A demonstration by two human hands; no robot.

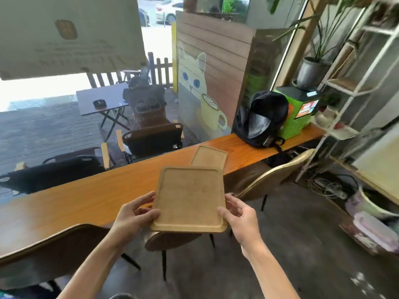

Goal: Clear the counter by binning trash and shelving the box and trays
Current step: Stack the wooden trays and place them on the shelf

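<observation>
Wooden tray [190, 197] — both hands' grip

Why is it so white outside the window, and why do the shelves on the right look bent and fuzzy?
Head view: daylight outside washes the ground out to white; the wide-angle lens bows the white shelf rack near the edge, and that side is smeared. The held tray and both hands, left and right, look fairly sharp.
</observation>
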